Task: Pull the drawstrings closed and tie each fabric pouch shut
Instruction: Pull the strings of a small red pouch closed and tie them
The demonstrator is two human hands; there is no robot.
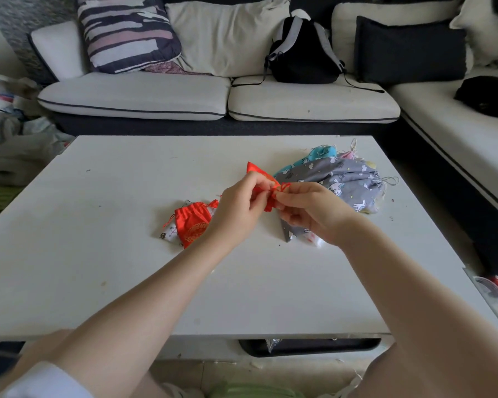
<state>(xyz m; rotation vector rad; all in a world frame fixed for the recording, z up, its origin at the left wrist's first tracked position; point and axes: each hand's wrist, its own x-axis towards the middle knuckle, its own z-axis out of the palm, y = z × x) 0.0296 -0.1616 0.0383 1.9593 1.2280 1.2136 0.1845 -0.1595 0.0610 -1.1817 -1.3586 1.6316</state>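
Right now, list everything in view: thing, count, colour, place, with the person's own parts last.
held pouch: one, red, above the table between both hands
red pouch: one, red with gold print, on table, lying on a white printed pouch
pouch pile: several, grey, blue and pale prints, table's far right
table: one, white, centre
sofa: one, white cushions, behind table
backpack: one, black, on sofa
left hand: pinches the held pouch's neck
right hand: pinches its red drawstring
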